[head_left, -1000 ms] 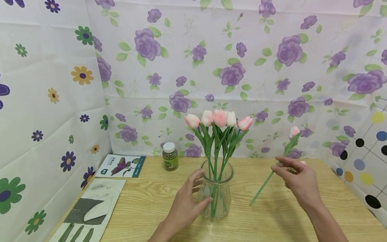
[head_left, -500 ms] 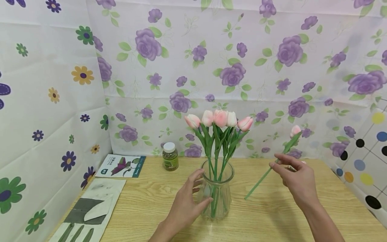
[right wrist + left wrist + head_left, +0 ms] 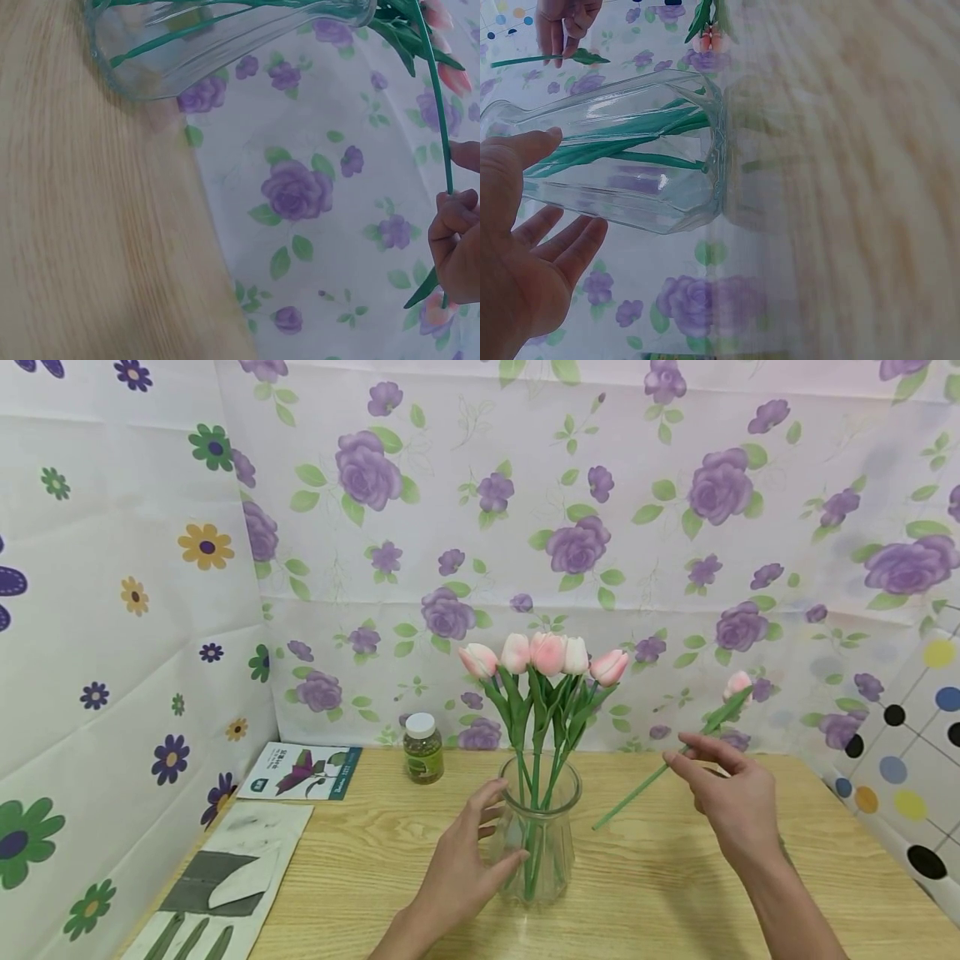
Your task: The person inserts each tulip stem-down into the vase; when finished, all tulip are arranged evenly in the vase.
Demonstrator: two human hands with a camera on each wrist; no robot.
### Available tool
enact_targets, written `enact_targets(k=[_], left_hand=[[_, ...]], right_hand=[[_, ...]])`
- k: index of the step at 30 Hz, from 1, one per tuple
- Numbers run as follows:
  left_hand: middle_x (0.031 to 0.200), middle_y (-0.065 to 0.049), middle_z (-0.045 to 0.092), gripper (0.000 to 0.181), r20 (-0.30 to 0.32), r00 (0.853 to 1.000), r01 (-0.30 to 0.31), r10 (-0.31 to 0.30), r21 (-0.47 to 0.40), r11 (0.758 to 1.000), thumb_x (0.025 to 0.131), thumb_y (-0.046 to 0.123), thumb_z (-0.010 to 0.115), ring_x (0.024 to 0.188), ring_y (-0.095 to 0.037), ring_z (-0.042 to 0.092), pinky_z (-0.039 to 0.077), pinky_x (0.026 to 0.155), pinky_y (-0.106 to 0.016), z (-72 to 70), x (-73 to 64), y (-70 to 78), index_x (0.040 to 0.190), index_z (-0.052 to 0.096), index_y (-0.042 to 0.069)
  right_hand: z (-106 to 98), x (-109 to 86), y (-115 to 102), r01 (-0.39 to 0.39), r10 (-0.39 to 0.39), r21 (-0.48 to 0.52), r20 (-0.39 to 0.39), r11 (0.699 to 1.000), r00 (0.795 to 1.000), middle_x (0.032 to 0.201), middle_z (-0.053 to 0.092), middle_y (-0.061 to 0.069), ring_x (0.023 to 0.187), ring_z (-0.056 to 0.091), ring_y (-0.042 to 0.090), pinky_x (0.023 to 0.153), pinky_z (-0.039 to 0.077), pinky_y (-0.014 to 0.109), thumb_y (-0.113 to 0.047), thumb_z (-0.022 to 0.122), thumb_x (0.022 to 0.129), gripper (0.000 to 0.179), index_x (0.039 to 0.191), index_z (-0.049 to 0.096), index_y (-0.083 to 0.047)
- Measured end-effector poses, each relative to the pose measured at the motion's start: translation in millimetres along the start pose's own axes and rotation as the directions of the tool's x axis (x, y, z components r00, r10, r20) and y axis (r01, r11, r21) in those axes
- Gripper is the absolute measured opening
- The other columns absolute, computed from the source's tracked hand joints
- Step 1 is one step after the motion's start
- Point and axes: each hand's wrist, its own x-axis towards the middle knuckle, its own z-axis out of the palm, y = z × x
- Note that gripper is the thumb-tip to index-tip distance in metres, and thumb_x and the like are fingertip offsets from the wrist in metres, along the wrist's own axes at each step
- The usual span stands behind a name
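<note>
A clear glass vase (image 3: 551, 860) stands upright on the wooden table, holding several pink-white artificial tulips (image 3: 547, 653). My left hand (image 3: 457, 860) holds the vase from its left side, thumb across the front and fingers around the left; the left wrist view shows this hand (image 3: 532, 225) beside the glass. To the right, my right hand (image 3: 723, 793) pinches a single tulip (image 3: 637, 795) by its green stem, above the table. That tulip leans, its pink head up and right, its stem end pointing down-left toward the vase. In the right wrist view, fingers partly hide its stem (image 3: 435, 82).
A small jar (image 3: 423, 756) with a white lid stands at the back, left of the vase. A printed booklet (image 3: 300, 772) and a grey-white printed sheet (image 3: 225, 877) lie at left. Pink blooms and leaves (image 3: 711, 34) rest by the table surface. Flowered cloth (image 3: 450, 527) hangs behind.
My right hand has moved slightly left with the tulip, and the stem's lower end has swung up and left toward the vase. The left hand and the vase have stayed still.
</note>
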Motion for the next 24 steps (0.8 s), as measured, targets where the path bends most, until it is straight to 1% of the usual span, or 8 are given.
enact_targets(k=[6, 9, 14, 18, 20, 24], left_hand=[[0.15, -0.018, 0.058, 0.093, 0.003, 1.0, 0.004, -0.004, -0.006, 1.0, 0.086, 0.005, 0.088, 0.123, -0.033, 0.07, 0.064, 0.098, -0.043, -1.1, -0.1, 1.6, 0.16, 0.034, 0.019], [0.149, -0.016, 0.059, 0.093, 0.004, 1.0, 0.007, -0.007, -0.005, 1.0, 0.085, 0.005, 0.088, 0.123, -0.032, 0.07, 0.064, 0.098, -0.042, -1.1, -0.3, 2.5, 0.16, 0.035, 0.02], [0.15, -0.012, 0.058, 0.094, 0.006, 1.0, 0.01, -0.01, -0.006, 1.0, 0.085, 0.005, 0.088, 0.123, -0.031, 0.07, 0.065, 0.097, -0.042, -1.0, -0.9, 3.6, 0.16, 0.034, 0.024], [0.152, -0.013, 0.057, 0.094, 0.011, 1.0, 0.01, -0.01, -0.011, 1.0, 0.085, 0.006, 0.088, 0.123, -0.031, 0.07, 0.065, 0.097, -0.042, -1.2, -1.3, 3.6, 0.159, 0.034, 0.025], [0.153, -0.013, 0.056, 0.094, 0.014, 1.0, 0.01, -0.01, -0.012, 1.0, 0.086, 0.006, 0.088, 0.123, -0.031, 0.07, 0.065, 0.097, -0.042, -1.1, -1.2, 3.4, 0.159, 0.034, 0.026], [0.153, -0.01, 0.056, 0.093, 0.005, 1.0, 0.003, -0.003, -0.008, 1.0, 0.084, 0.006, 0.089, 0.122, -0.03, 0.071, 0.065, 0.096, -0.042, -0.6, -0.3, 2.9, 0.159, 0.036, 0.02]], right_hand=[[12.0, -1.0, -6.8, 0.026, -0.025, 0.048, -0.024, 0.998, 0.999, 0.098, 0.067, -0.007, 0.052, 0.044, 0.004, 0.045, 0.037, 0.025, -0.018, 0.087, 0.09, 0.031, 0.12, 0.078, -0.016], [16.8, -0.8, -9.0, 0.036, -0.034, 0.056, -0.037, 0.998, 0.999, 0.099, 0.067, -0.006, 0.054, 0.047, 0.004, 0.045, 0.038, 0.024, -0.017, 0.087, 0.09, 0.031, 0.12, 0.078, -0.015], [23.6, 0.4, -12.2, 0.047, -0.046, 0.021, -0.072, 0.999, 0.996, 0.1, 0.068, -0.006, 0.063, 0.057, 0.004, 0.046, 0.042, 0.02, -0.019, 0.088, 0.089, 0.033, 0.12, 0.078, -0.015], [29.9, 1.0, -13.9, 0.064, -0.066, -0.017, -0.104, 0.998, 0.992, 0.102, 0.066, -0.006, 0.07, 0.06, 0.004, 0.047, 0.042, 0.019, -0.021, 0.088, 0.089, 0.036, 0.123, 0.077, -0.015], [32.8, 1.1, -14.3, 0.079, -0.082, -0.031, -0.117, 0.996, 0.99, 0.103, 0.066, -0.006, 0.069, 0.059, 0.004, 0.047, 0.04, 0.021, -0.021, 0.087, 0.09, 0.037, 0.124, 0.076, -0.016], [38.8, -0.8, -16.7, 0.129, -0.138, -0.071, -0.135, 0.989, 0.981, 0.106, 0.065, -0.003, 0.058, 0.05, 0.006, 0.044, 0.034, 0.025, -0.019, 0.087, 0.09, 0.036, 0.125, 0.076, -0.015]])
